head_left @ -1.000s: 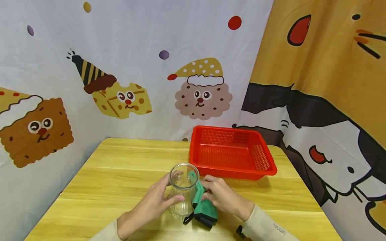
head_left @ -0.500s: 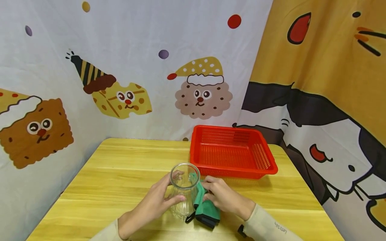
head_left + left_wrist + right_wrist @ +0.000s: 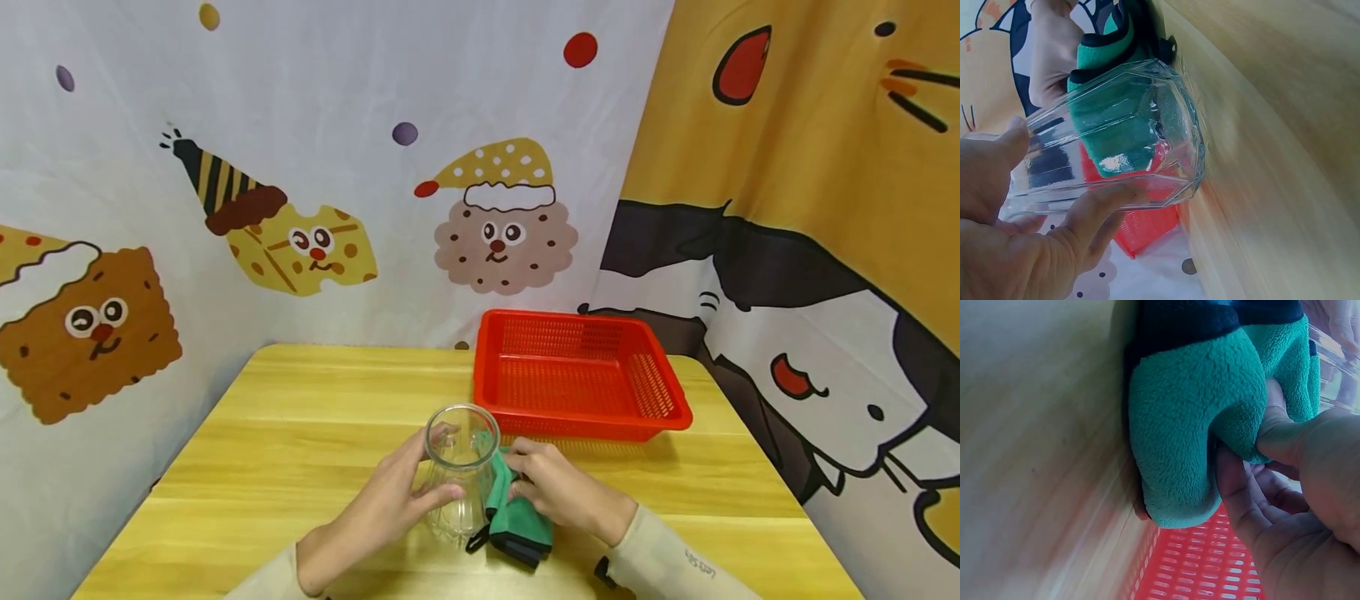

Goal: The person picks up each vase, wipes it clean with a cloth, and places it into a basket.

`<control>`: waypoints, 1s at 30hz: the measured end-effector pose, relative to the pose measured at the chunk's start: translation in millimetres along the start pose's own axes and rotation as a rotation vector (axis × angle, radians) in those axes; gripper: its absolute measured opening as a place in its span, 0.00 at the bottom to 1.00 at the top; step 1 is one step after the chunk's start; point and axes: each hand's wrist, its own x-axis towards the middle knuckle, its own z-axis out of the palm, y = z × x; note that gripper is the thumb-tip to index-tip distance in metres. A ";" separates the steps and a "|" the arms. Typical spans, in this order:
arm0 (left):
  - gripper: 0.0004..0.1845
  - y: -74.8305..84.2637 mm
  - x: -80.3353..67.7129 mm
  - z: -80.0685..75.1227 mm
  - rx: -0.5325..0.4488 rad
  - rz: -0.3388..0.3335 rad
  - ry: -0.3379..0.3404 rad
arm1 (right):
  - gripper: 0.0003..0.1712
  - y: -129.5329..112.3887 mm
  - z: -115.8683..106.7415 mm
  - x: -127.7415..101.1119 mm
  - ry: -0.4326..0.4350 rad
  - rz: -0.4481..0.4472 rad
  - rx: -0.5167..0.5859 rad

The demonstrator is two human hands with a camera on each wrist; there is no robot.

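Observation:
A clear faceted glass jar with a round open mouth stands near the front of the table. My left hand grips its left side, thumb in front and fingers behind, as the left wrist view of the jar also shows. Against the jar's right side lies a folded green cloth with black edging. My right hand pinches a fold of it; in the right wrist view the thumb and fingers close on the fluffy cloth. Part of the cloth shows through the glass.
A red perforated plastic basket sits behind the hands toward the back right of the wooden table. Behind the table hangs a cartoon-printed curtain. A small black object is at the right cuff.
The cloth and jar appear slightly further right in the head view, along with both hands. The left hand keeps its grip on the jar and the right hand its pinch on the cloth.

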 end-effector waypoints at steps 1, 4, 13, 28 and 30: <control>0.43 -0.5 -0.3 0.1 -0.005 -0.005 -0.003 | 0.13 -0.2 -0.1 0.4 -0.009 0.003 0.005; 0.43 -2.6 -1.4 0.1 -0.011 -0.015 -0.007 | 0.12 -1.0 -0.5 2.1 -0.026 0.005 0.013; 0.44 -4.2 -2.2 -1.2 -0.007 -0.004 -0.007 | 0.13 -3.1 -0.3 4.1 -0.064 0.035 0.008; 0.44 -1.4 -1.2 -1.0 -0.003 -0.012 -0.017 | 0.16 0.1 0.9 2.5 -0.081 0.037 -0.008; 0.43 -1.2 -1.1 0.0 -0.002 -0.007 -0.010 | 0.15 -0.5 0.3 2.3 -0.084 0.036 -0.006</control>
